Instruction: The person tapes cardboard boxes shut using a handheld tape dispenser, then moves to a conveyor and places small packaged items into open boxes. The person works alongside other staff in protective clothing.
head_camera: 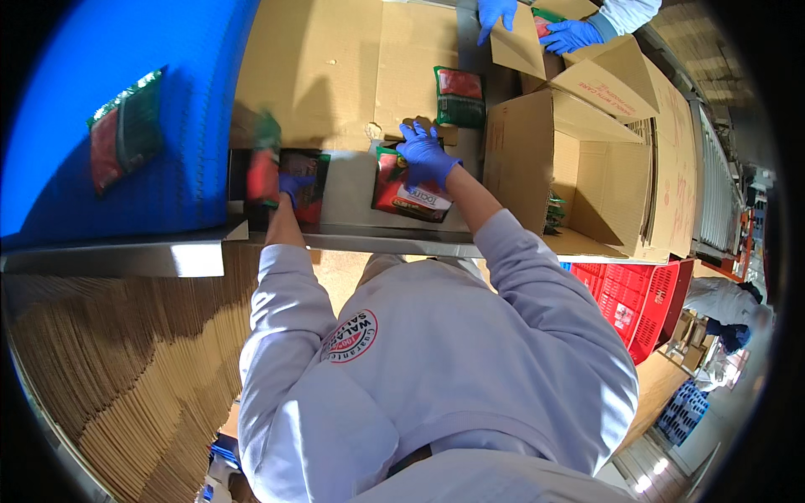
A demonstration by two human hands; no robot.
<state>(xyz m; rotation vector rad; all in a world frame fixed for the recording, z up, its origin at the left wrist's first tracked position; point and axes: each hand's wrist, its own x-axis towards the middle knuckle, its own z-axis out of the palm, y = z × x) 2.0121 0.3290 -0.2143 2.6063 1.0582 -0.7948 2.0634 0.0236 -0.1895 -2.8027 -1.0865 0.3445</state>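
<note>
My right hand [426,156], in a blue glove, lies with fingers spread over the upper part of a red and green plastic food packet [418,200] on the metal table [349,188]. To the left, my gloved left hand [294,184] is against a darker, shaded packet [308,204]. Whether its fingers grip that packet cannot be made out. Just beside this hand, a motion-blurred packet [264,166] stands at the end of the blue conveyor belt [188,113]. Another packet [126,132] rests on the belt.
Flat cardboard [352,69] covers the table's far part, with a packet [460,97] near its right edge. An open carton [582,170] at right holds packets. Another person's gloved hands [572,36] work at a farther box. Flattened cartons [144,364] and red crates [629,302] stand below.
</note>
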